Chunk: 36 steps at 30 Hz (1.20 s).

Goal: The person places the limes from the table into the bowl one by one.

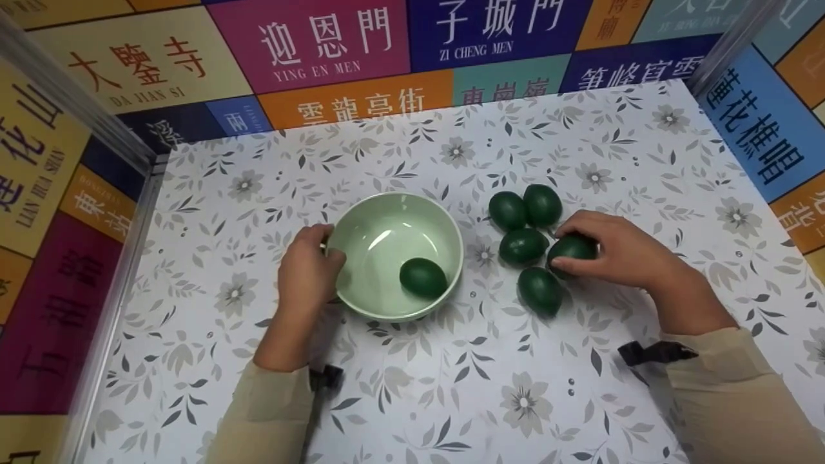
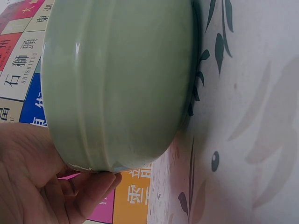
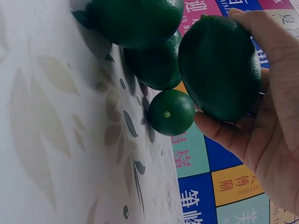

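Observation:
A light green bowl (image 1: 374, 225) stands on the table with one dark green lime (image 1: 423, 278) inside, against its near right wall. My left hand (image 1: 306, 270) holds the bowl's left side, thumb over the rim; the left wrist view shows the fingers at the outer wall (image 2: 117, 84). To the right of the bowl, my right hand (image 1: 622, 248) grips another lime (image 3: 219, 67) between thumb and fingers. Several more limes (image 1: 523, 247) lie loosely grouped just left of that hand. In the right wrist view the held lime appears raised beside a smaller-looking lime (image 3: 171, 112).
The table has a white cover (image 1: 412, 406) printed with grey flowers and leaves. Colourful panels (image 1: 309, 45) with Chinese lettering rise along the back and both sides. A dark device (image 1: 654, 353) is strapped at the right sleeve cuff, another (image 1: 327, 377) at the left.

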Motion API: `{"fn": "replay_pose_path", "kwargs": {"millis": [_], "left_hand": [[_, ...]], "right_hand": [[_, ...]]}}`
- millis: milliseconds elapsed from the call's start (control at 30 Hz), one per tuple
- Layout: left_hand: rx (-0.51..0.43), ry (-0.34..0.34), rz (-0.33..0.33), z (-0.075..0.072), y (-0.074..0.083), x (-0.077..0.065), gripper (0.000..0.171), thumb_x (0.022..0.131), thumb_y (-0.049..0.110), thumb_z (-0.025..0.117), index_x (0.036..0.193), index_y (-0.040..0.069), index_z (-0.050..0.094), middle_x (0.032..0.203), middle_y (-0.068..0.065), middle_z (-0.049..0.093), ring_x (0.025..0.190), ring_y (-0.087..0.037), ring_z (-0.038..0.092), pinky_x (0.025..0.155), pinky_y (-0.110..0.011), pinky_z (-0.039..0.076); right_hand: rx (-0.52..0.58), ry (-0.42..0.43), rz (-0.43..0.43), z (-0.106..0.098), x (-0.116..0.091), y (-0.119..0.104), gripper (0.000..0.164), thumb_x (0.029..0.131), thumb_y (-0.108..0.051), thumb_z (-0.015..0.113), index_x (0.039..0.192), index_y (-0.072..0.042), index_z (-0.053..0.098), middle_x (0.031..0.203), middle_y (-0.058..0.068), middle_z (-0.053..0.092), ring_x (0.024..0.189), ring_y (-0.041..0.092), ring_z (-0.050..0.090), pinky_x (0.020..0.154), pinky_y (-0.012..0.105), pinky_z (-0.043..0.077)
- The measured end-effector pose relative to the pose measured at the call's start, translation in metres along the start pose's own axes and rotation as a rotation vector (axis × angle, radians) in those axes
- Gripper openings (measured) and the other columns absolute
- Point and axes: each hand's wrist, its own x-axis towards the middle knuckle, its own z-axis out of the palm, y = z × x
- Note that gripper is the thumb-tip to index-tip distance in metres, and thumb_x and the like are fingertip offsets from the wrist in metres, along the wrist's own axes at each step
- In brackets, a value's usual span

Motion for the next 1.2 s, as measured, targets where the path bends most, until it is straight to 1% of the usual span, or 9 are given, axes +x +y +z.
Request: {"fn": "replay_pose_path", "kwargs": {"millis": [167,333,667,900,1067,1200], "left_hand": [[0.002,-0.002,-0.002,-0.001,0.001,0.0,0.047,0.089,0.011,0.061,0.135,0.007,0.066,0.124,-0.011,0.069,0.109,-0.029,0.067,0.094,-0.047,0.053],[0.002,0.0,-0.001,0.0,0.0,0.0,0.047,0.089,0.012,0.061,0.135,0.006,0.065,0.125,-0.011,0.069,0.11,-0.029,0.067,0.095,-0.047,0.053],[-0.001,0.0,0.001,0.0,0.0,0.001,0.046,0.089,0.01,0.061,0.134,0.007,0.066,0.123,-0.011,0.069,0.11,-0.029,0.068,0.095,-0.047,0.053],[-0.006,-0.008,-0.009,0.0,0.002,-0.002,0.048,0.089,0.009,0.06,0.136,0.006,0.065,0.123,-0.009,0.069,0.109,-0.028,0.068,0.093,-0.047,0.055],[-0.007,-0.004,-0.014,0.0,0.002,-0.001,0.047,0.089,0.01,0.06,0.136,0.007,0.065,0.124,-0.009,0.069,0.109,-0.027,0.068,0.092,-0.046,0.055],[-0.003,-0.007,-0.021,0.0,0.002,-0.001,0.047,0.089,0.011,0.061,0.136,0.008,0.065,0.124,-0.008,0.069,0.109,-0.027,0.068,0.092,-0.045,0.055]], "right_hand": [[0.02,0.0,-0.009,0.002,0.005,-0.004,0.037,0.083,-0.021,0.087,0.114,-0.009,0.071,0.111,0.0,0.069,0.099,0.005,0.057,0.085,0.014,0.042],[0.03,0.005,-0.024,0.002,0.01,-0.009,0.038,0.083,-0.021,0.087,0.114,-0.008,0.071,0.11,0.0,0.069,0.099,0.008,0.059,0.088,0.015,0.042],[0.038,-0.007,-0.033,0.003,0.02,-0.016,0.038,0.084,-0.026,0.086,0.114,-0.009,0.071,0.11,-0.001,0.07,0.1,0.011,0.061,0.089,0.018,0.044],[0.03,-0.008,-0.072,0.003,0.024,-0.022,0.035,0.084,-0.022,0.086,0.114,-0.011,0.072,0.111,0.0,0.071,0.1,0.013,0.062,0.088,0.021,0.045],[0.039,-0.008,-0.07,0.002,0.029,-0.028,0.036,0.084,-0.022,0.086,0.115,-0.011,0.072,0.113,0.0,0.07,0.102,0.014,0.062,0.088,0.021,0.044],[0.019,-0.017,-0.08,0.001,0.033,-0.033,0.036,0.085,-0.026,0.086,0.116,-0.012,0.072,0.113,0.0,0.069,0.101,0.012,0.06,0.087,0.025,0.047]]}}
